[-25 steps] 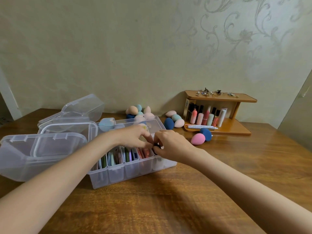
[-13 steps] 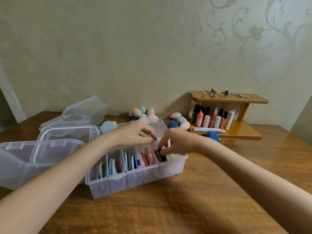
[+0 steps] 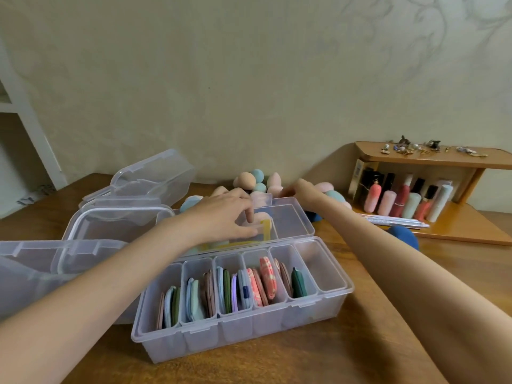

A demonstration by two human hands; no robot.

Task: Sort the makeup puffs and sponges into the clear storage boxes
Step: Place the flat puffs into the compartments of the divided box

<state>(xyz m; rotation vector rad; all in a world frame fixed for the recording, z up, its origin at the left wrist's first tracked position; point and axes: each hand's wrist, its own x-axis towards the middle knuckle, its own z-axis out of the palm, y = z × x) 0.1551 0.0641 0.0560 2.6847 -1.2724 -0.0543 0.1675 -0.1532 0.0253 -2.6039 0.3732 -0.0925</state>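
Both hands have left the divided box since the earlier frames: then they pinched a dark puff at its right end, now they reach past it toward the wall. The left hand (image 3: 224, 214) lies over the second clear box (image 3: 291, 217), fingers loosely bent, forefinger pointing down inside by a small clear piece; whether it grips anything I cannot tell. The right hand (image 3: 303, 192) is at the far rim of that box among the sponges (image 3: 250, 181), blurred, fingers hidden, so its hold cannot be judged.

Nearest the front edge of the table (image 3: 277, 364), the divided box (image 3: 243, 325) runs its long axis left to right, the right end angled a little toward the wall. Its six compartments sit in a row; flat puffs (image 3: 260, 284) stand on edge in five, faces turned toward the box's ends, and the rightmost is bare. The second box lies just behind, parallel, touching or nearly so.

Open wood shows in front of the divided box and to its right, between it and the wooden shelf (image 3: 432, 159) at the table's back right. The left side is crowded by clear lids and boxes (image 3: 124, 217), one cut off by the frame's left edge.

A dark blue sponge (image 3: 401, 236) is partly hidden behind the right forearm. Egg-shaped sponges are heaped against the wall, several covered by the hands.
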